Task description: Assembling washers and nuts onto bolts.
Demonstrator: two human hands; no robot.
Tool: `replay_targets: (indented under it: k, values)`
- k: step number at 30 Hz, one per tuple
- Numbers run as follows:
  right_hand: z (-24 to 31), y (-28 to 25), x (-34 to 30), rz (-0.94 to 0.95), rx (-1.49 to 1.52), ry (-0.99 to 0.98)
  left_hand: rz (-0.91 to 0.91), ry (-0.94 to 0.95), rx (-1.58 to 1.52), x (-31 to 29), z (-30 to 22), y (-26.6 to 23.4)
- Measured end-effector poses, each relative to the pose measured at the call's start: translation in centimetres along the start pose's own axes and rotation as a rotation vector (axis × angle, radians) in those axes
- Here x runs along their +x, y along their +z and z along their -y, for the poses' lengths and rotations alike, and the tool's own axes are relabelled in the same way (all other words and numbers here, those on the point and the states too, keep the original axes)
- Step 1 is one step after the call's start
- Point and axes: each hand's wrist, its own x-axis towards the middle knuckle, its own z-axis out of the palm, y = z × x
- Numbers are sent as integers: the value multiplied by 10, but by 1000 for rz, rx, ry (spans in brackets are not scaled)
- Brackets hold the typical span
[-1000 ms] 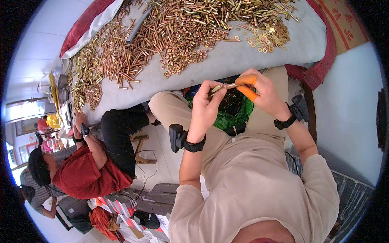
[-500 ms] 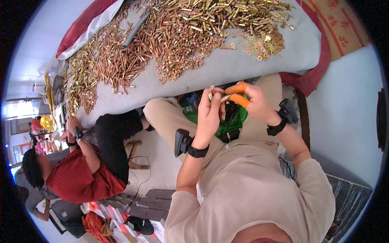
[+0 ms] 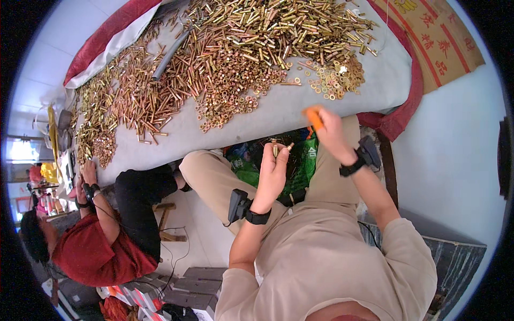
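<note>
My left hand (image 3: 274,167) is closed over my lap, its thumb and fingers around a couple of small brass-coloured bolts (image 3: 276,151) whose ends stick out at the top. My right hand (image 3: 329,131) is raised beside the table's near edge, with orange finger covers (image 3: 315,117) on its thumb and a finger. Those covered digits reach out, with nothing visible between them. Beyond them lies a patch of flat gold washers (image 3: 334,80). To its left is a heap of nuts (image 3: 227,104), and behind both spreads a big pile of brass-coloured metal pieces (image 3: 257,32).
The grey-covered table (image 3: 176,134) has a red cloth border. A grey tube (image 3: 171,56) lies among the pieces. Below my hands sits a green bag (image 3: 243,171) between my knees. At left, a person in a red shirt (image 3: 107,249) works at the table. A cardboard sheet (image 3: 436,43) stands at the far right.
My right hand has parted from the left and moved up toward the washers. My left hand has lowered slightly, still gripping the bolts. The view has shifted a little.
</note>
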Motion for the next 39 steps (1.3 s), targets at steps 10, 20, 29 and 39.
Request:
replay_targets:
  k: [10, 20, 29, 39]
  values:
    - [-41, -14, 43, -328, -704, -199, 2, -32, -148, 1, -9, 1]
    - [30, 25, -20, 184, 580, 85, -94, 61, -294, 7, -17, 13]
    - [38, 45, -29, -94, 108, -256, -146, 1, -524, 1, -22, 13]
    - [9, 74, 70, -205, -326, -499, -190, -32, -782, 2, -22, -19]
